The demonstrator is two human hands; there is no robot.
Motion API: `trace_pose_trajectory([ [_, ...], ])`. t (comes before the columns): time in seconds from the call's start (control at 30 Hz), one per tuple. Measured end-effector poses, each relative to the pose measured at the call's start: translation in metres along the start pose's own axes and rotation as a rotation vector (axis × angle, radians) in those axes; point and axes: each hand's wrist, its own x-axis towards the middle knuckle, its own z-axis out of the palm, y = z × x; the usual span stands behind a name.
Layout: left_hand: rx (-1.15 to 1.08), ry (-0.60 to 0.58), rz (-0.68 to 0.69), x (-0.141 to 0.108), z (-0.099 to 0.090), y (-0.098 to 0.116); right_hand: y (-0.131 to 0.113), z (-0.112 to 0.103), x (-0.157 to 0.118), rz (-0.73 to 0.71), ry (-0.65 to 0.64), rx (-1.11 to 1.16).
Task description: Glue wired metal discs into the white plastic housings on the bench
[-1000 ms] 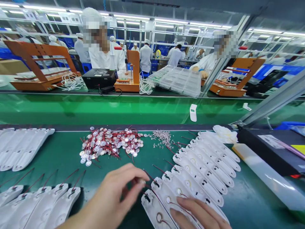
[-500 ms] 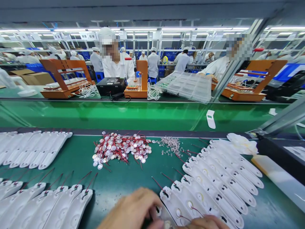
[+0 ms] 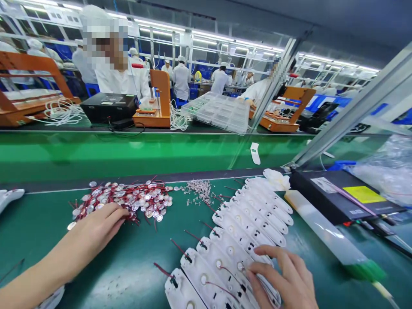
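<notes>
My left hand point(image 3: 104, 225) reaches into a pile of small round metal discs with red wires point(image 3: 148, 199). Its fingers are bent and close together, with the tips hidden among the wires. My right hand point(image 3: 285, 274) is over a row of white plastic shells point(image 3: 238, 240), fingers apart. Its index finger is by a disc point(image 3: 240, 266) seated in one shell; contact is unclear. Other shells in the row have discs inside too, and red wires stick out from their far-left ends. The nearest shell point(image 3: 182, 292) lies at the bottom edge, partly out of frame.
Tiny clear parts point(image 3: 199, 191) lie beside the disc pile. To the right are a tube with a green end point(image 3: 328, 227) and a black box point(image 3: 347, 195). A metal post point(image 3: 347, 107) slants across the right. Co-workers in white stand beyond the green strip point(image 3: 193, 150).
The view has swung right. My left hand has left the shells and gone to the disc pile. My right hand now shows with its fingers spread over the shells.
</notes>
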Motion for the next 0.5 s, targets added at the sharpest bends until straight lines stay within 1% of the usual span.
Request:
trace_pose_trajectory([
  [0.07,0.036,-0.005,0.016,-0.002,-0.005,0.002,-0.002,0.008,0.0,0.041,0.024,0.023],
  [0.13,0.078,0.03,0.05,-0.003,-0.011,0.004,-0.003,0.015,0.002,0.064,0.047,0.051],
  [0.23,0.131,0.13,0.139,-0.005,-0.018,0.007,-0.005,0.023,0.006,0.076,0.038,0.092],
  [0.33,0.152,0.244,0.194,-0.005,-0.026,0.014,-0.007,0.026,0.008,0.093,0.008,0.117],
  [0.37,0.129,0.269,0.204,-0.004,-0.029,0.018,-0.008,0.026,0.008,0.097,-0.001,0.123],
  [0.43,0.032,0.279,0.218,-0.003,-0.034,0.028,-0.008,0.027,0.008,0.101,-0.005,0.128],
  [0.5,-0.091,0.276,0.182,-0.002,-0.037,0.039,-0.008,0.028,0.008,0.1,0.011,0.123],
])
